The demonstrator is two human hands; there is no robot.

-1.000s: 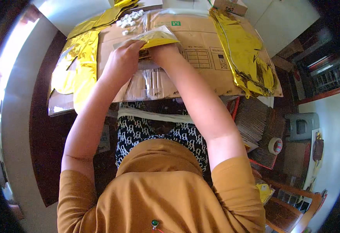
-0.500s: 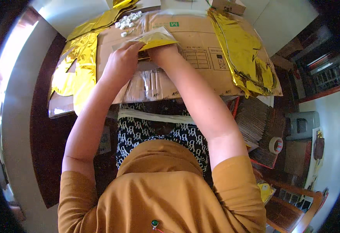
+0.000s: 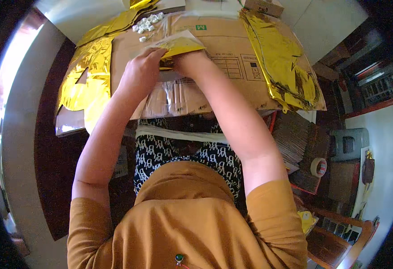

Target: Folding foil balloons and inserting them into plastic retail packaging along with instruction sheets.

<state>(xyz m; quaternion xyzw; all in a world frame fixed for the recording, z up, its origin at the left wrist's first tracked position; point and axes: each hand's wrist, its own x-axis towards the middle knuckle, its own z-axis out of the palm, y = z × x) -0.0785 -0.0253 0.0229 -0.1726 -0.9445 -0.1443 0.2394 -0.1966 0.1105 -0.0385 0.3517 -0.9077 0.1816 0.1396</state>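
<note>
A gold foil and clear plastic bag (image 3: pixel 184 44) lies on the flattened cardboard box (image 3: pixel 232 40) in front of me. My left hand (image 3: pixel 143 68) pinches the bag's near left edge between thumb and fingers. Under that same gold edge goes my right hand (image 3: pixel 191 64), its fingers hidden by the bag, so their grip does not show. The opening of the bag faces toward me, and what is inside cannot be made out. Just beyond my left hand sit several small white pieces (image 3: pixel 148 23) in a loose pile, with one lying apart on the near side.
Gold foil sheets (image 3: pixel 98 67) cover the cardboard's left side, and more crumpled gold foil (image 3: pixel 279 62) lies at the right. A small cardboard box (image 3: pixel 264 7) stands at the far right. Beside my right arm are stacked cardboard pieces (image 3: pixel 293 141), a tape roll (image 3: pixel 318 167) and a grey plastic stool (image 3: pixel 350 144).
My right hand and forearm have shifted slightly to the right at the bag's opening. My left hand keeps its hold on the edge, almost unmoved.
</note>
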